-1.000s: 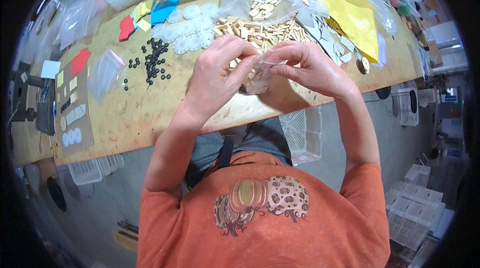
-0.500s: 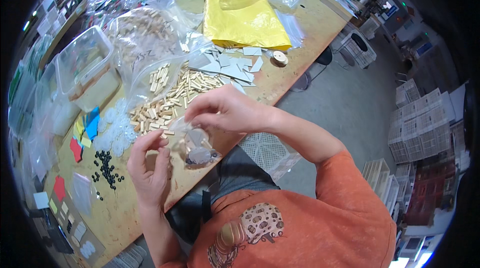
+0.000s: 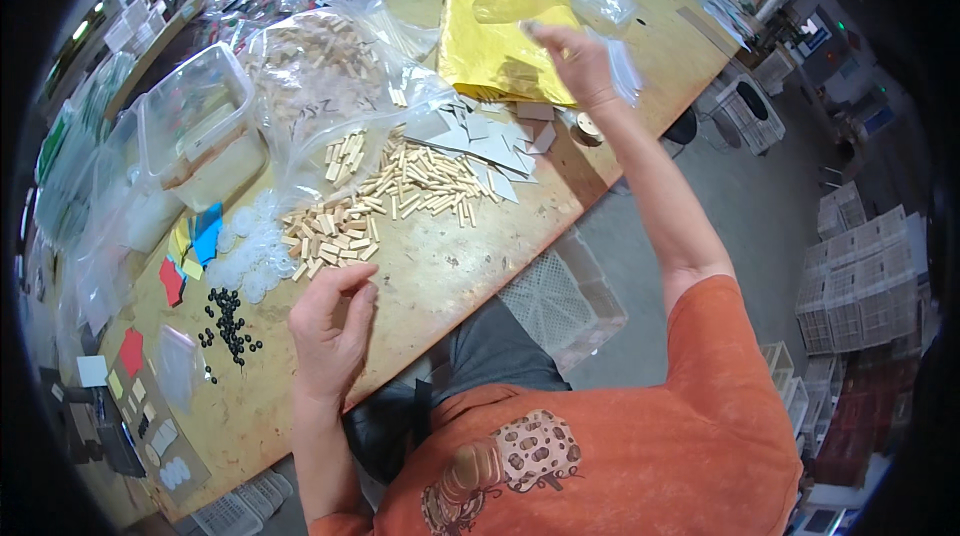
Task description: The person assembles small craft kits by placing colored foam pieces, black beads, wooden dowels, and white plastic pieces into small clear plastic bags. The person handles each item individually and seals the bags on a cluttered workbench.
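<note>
My left hand hovers at the table's near edge, thumb and index finger apart, with nothing between them. Just beyond it lie short wooden blocks. My right hand is raised over a folded yellow plastic bag, its fingers partly curled but apart; I see nothing in it. Thin wooden pegs spread beside the blocks, below flat grey pieces. Clear plastic discs and black beads lie left of the blocks.
A clear plastic tub stands at the left, beside a large clear bag of wooden pieces. Round wooden discs lie near the right edge. Coloured pieces sit by the tub. A plastic crate is beneath the table edge.
My right hand has swung up and away to the right, over the yellow bag. The small clear bag of parts has left the near table edge. My left hand stays nearby.
</note>
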### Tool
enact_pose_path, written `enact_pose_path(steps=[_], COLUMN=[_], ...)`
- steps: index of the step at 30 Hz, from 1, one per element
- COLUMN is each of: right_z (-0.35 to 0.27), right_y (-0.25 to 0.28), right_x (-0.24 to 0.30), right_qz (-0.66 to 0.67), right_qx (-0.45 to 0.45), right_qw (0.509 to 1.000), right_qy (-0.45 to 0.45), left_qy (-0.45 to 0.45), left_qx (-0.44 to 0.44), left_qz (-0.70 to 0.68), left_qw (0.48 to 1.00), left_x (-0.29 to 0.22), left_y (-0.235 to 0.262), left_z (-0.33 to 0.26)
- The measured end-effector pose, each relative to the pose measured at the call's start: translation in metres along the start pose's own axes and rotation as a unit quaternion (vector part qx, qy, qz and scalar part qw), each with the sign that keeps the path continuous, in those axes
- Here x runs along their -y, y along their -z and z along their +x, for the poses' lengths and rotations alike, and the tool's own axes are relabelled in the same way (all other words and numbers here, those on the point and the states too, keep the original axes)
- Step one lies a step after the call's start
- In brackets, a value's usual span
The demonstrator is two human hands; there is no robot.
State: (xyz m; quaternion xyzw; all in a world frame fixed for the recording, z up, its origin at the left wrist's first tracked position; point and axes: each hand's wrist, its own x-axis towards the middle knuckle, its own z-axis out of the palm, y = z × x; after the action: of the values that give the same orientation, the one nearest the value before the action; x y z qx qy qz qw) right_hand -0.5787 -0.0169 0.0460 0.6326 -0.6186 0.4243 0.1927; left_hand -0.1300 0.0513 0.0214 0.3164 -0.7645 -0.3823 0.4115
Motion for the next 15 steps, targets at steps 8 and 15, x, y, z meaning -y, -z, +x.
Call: enact_pose_path(steps=[8,15], right_z=[-0.03,-0.046], right_y=[-0.056,-0.034], right_x=[-0.058,-0.083], right_qz=[-0.077,-0.153], right_qx=[0.165,0.198], right_qw=[0.983,0.968], right_qy=[0.024,0.011], left_qy=[-0.028,-0.141], left_qx=[0.05,0.041], left_qz=[0.05,0.069], left_qw=[0.997,0.987], left_x=[0.006,0.032], left_y=[-0.001,-0.003], left_z=[0.002,0.001])
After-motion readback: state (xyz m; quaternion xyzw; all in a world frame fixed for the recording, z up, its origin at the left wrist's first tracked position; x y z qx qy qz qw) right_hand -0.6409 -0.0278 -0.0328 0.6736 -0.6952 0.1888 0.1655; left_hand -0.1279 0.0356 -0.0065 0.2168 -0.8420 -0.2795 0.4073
